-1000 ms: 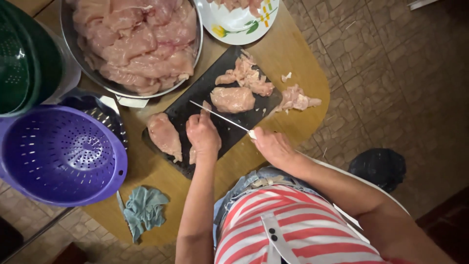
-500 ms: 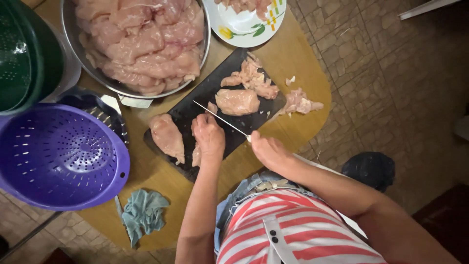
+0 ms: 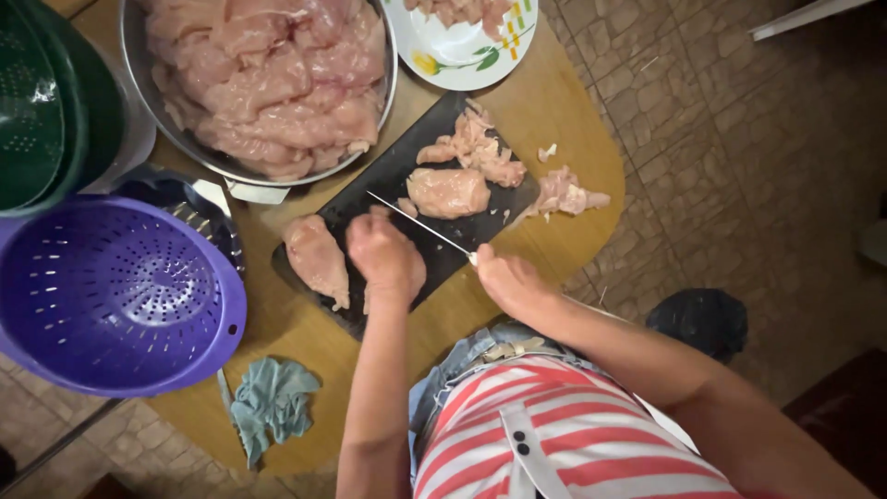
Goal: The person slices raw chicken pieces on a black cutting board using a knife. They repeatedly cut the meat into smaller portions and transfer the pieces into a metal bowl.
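knife [image 3: 420, 225] gripped in right hand [image 3: 506, 282], left hand [image 3: 386, 259] closed on chicken piece on black board [image 3: 370, 185]; few pieces trimmed, big bowl of raw chicken [image 3: 268, 83] left

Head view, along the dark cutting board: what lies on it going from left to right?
On the cutting board: whole raw chicken piece → left hand pressing on meat → knife blade, held by the right hand → chicken piece at mid-board → trimmings hanging over the right edge.
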